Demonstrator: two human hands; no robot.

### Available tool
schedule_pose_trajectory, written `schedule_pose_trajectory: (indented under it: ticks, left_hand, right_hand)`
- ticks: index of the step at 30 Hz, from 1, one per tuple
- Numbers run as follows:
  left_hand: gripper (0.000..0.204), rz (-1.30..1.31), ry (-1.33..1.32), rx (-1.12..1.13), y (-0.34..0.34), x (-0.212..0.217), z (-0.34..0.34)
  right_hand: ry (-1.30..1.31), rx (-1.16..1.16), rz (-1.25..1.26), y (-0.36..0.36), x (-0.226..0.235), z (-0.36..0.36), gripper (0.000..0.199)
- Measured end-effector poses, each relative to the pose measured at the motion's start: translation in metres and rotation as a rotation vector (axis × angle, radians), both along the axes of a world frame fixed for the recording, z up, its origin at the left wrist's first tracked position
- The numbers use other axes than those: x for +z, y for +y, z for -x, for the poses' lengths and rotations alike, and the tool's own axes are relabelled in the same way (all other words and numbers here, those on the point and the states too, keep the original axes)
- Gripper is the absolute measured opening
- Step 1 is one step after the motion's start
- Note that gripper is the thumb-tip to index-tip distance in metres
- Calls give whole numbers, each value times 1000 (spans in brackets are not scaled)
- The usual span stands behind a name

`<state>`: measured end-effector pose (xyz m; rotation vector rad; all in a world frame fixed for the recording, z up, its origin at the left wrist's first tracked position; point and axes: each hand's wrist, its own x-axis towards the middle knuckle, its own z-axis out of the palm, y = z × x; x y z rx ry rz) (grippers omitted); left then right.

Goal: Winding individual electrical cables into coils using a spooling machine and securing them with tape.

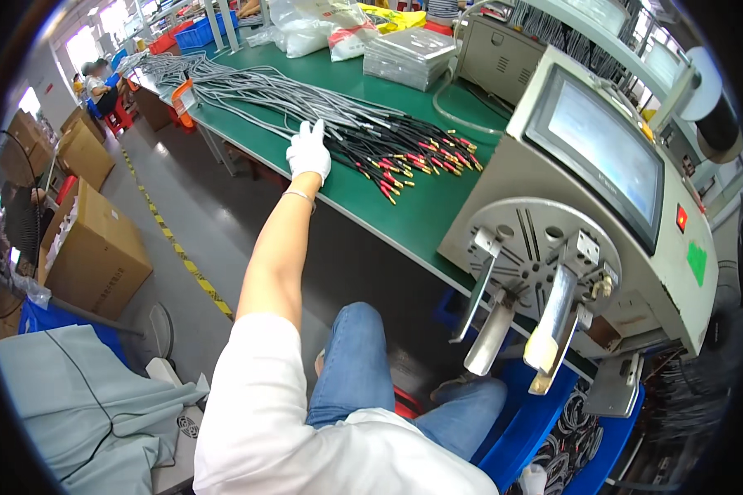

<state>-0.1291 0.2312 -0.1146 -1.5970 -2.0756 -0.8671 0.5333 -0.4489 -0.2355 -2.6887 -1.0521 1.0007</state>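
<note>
My left hand (309,152), in a white glove, reaches out over the near edge of the green table (388,221). Its fingers are stretched out and apart at the side of a long bundle of grey cables (260,92); no cable shows gripped in it. To the right of the hand the cables run into black ends with red and gold connectors (437,157), fanned out on the table. My right hand is not in view.
A machine (491,173) with a screen and a round slotted plate (545,247) bearing metal prongs stands at the right. Below it, a blue bin (524,429) holds coiled cables. Clear plastic trays (410,56) sit farther back. Cardboard boxes (99,252) line the left floor.
</note>
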Motion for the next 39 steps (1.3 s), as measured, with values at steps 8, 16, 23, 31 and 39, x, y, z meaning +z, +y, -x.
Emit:
schedule_pose_trajectory:
  ticks: [8, 16, 23, 31, 39]
  left_hand:
    - [20, 245, 394, -310, 31, 20, 11]
    - [15, -555, -60, -633, -58, 111, -69]
    - [17, -1038, -57, -821, -143, 236, -108]
    - [20, -52, 338, -2078, -296, 280, -206]
    - [14, 379, 717, -1865, -300, 269, -235]
  right_hand:
    - [-248, 454, 102, -52, -7, 6, 8]
    - [384, -596, -394, 97, 121, 63, 21]
    - [375, -463, -680, 158, 184, 90, 26]
    - [254, -341, -936, 143, 183, 39, 25]
    - [22, -237, -1077, 166, 274, 89, 29]
